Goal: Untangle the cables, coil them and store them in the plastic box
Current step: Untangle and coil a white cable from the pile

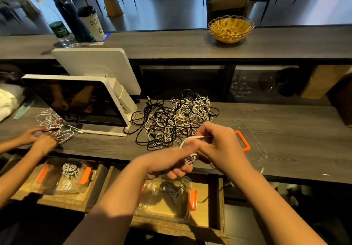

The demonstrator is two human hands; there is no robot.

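A white cable (190, 140) is held between both hands just above the near edge of the table (285, 149), at about 6 o'clock from the tangled pile of cables (177, 121). The left hand (167, 164) is clenched around a small coiled bundle, kept low so the finished loops cannot spring apart. The right hand (219, 145) is closed on the free end, pinched near the top, apparently so that the tail can be wrapped or tucked around the coil. The step in hand is judged to be the securing of one coil.

The plastic box (167, 197) is set directly beneath the hands, at 6 o'clock, on a lower wooden shelf (213, 222), so a finished coil can be dropped straight in; one grey coil (173, 190) is already stored there. The transparent lid (253, 145) with an orange clip is laid aside at 3 o'clock of the hands, out of the working space. Most of the pile is left untouched, so the task is judged far from done. At 9 o'clock, another person's hands (40, 140) are seen working on a separate white tangle.
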